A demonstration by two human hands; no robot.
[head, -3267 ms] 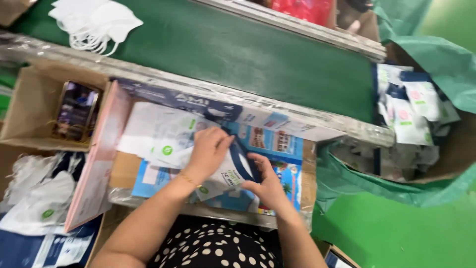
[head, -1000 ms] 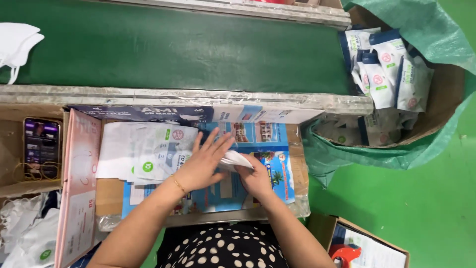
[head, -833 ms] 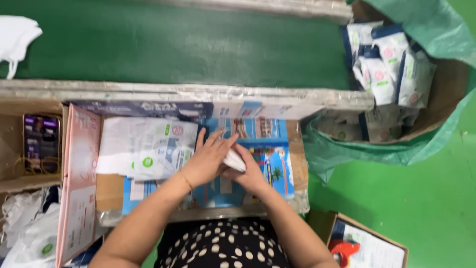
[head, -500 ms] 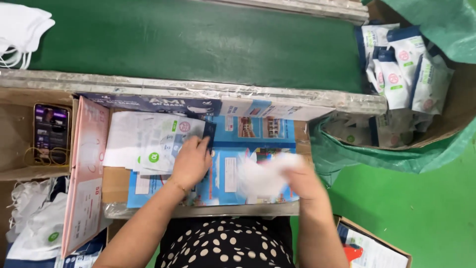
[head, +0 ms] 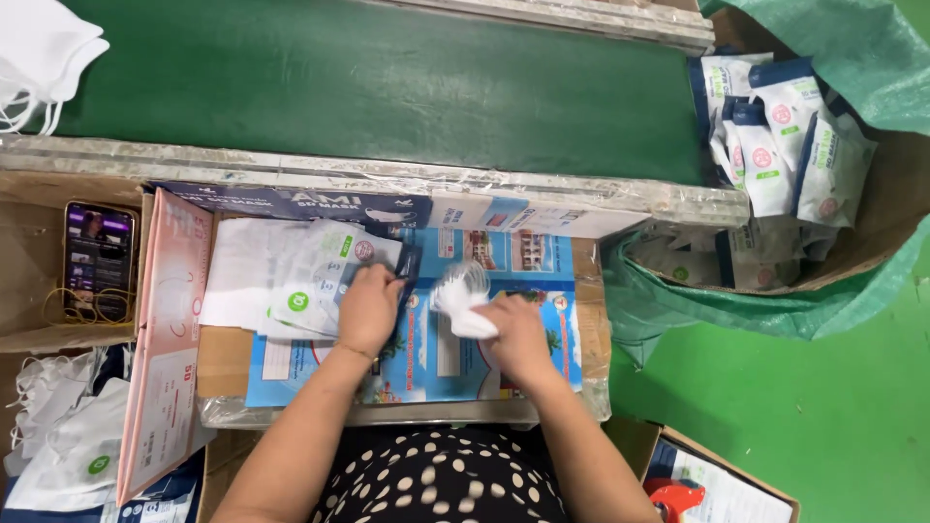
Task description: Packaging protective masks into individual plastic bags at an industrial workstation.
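Left hand (head: 368, 310) rests on the stack of mask pouches (head: 310, 281). Right hand (head: 513, 334) grips a white face mask (head: 463, 298) above the blue printed sheet (head: 504, 281); motion blur on the mask.

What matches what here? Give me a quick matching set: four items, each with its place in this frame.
Items:
1. phone
2. folded white mask
3. packed mask pouches
4. loose white masks

Places:
A. on the green belt, far left
B. in the right hand
C. in the green-lined box at right
D. in the cardboard tray at left

Pairs: 1-D, 2-B, 3-C, 4-A
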